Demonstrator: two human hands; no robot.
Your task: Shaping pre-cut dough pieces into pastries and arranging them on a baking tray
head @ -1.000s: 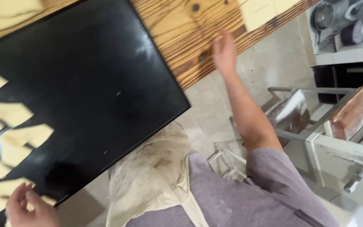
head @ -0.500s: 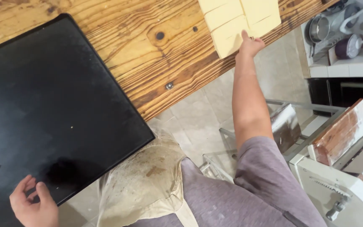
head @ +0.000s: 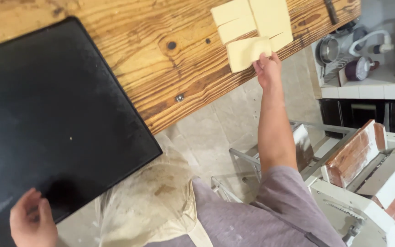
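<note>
The person's right hand [head: 267,68] is stretched out to the near edge of the wooden counter [head: 129,50], toward its right end. Its grip is pinched on the corner of a pale yellow dough square [head: 248,52], fingers [head: 262,59] on top of the piece, which lies flat on the wood right at the counter's edge. Just beyond it, touching or nearly so, sit more cut dough pieces [head: 257,18] of the same colour, laid close together further in from the edge.

The left hand [head: 32,224] is down at the near edge of a large black baking tray [head: 56,114], which covers the left part of the counter and hangs over its near edge. The fingers curl over the tray's rim; the grip looks closed on it, though the thumb side is hidden.

Between the arms hangs a stained, floury apron [head: 152,201] over a mauve shirt [head: 270,215]. Below the counter's edge is a tiled floor [head: 216,132], and to the right stands a white metal frame with worn reddish panels [head: 357,151].
</note>
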